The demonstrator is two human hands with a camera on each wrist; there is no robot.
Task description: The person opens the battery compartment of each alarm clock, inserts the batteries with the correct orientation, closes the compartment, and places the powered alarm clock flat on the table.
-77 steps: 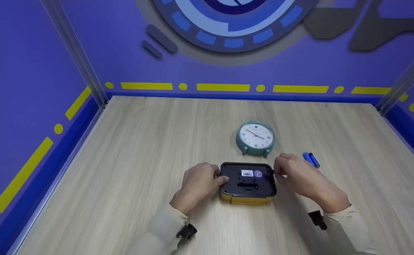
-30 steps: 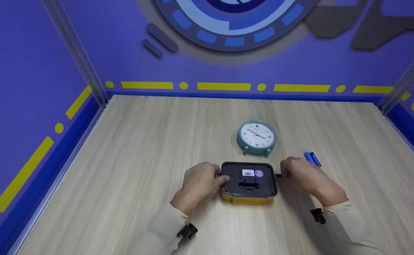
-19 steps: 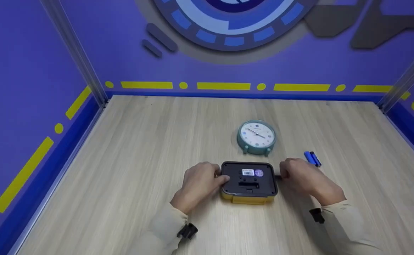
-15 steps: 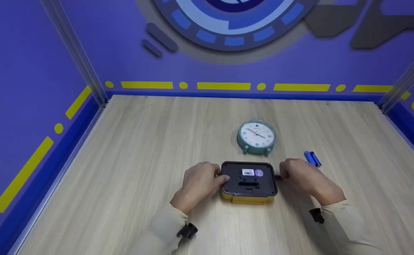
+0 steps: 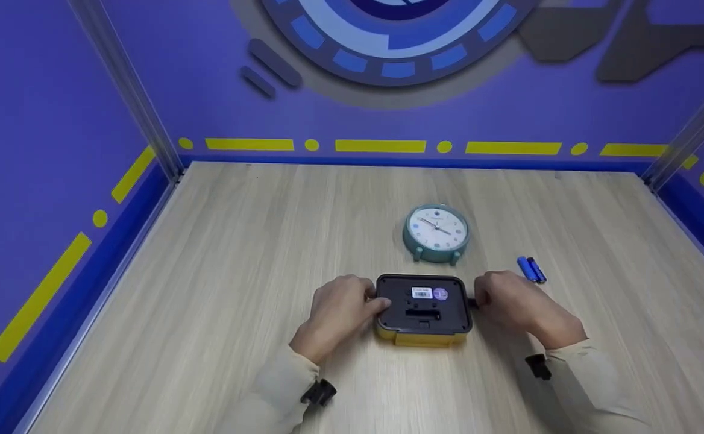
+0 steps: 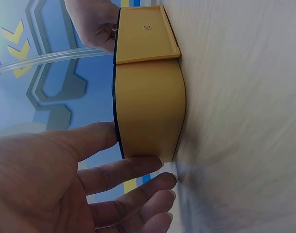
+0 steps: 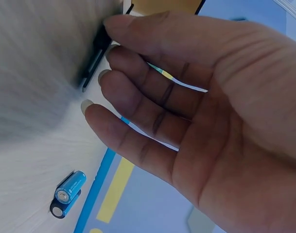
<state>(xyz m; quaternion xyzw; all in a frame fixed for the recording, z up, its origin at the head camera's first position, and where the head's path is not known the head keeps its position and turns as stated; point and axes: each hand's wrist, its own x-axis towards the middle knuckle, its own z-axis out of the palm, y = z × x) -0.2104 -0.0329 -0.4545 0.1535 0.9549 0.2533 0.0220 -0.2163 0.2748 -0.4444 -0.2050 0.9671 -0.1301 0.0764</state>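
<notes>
A yellow clock [image 5: 429,340] lies face down, its black back [image 5: 397,319] turned up with an open battery slot [image 5: 422,314]. At its left side my left hand [image 5: 341,310] holds it, thumb over the black edge and forefinger against the yellow wall [image 6: 150,107]. My right hand [image 5: 512,301] is beside the clock's right edge, low over the table. Between its thumb and forefinger it pinches a small black battery cover [image 7: 94,60], mostly hidden by the hand in the head view. The other right fingers are loosely bent.
A round teal alarm clock [image 5: 436,234] lies face up behind the yellow one. Two blue batteries [image 5: 531,269] lie side by side beyond my right hand. Blue panels [image 5: 352,120] wall in the wooden table [image 5: 255,241] at the back and sides.
My right hand has drawn a little to the right from the clock's edge, exposing the black cover, then eased slightly nearer to me. My left hand and the clock have stayed put.
</notes>
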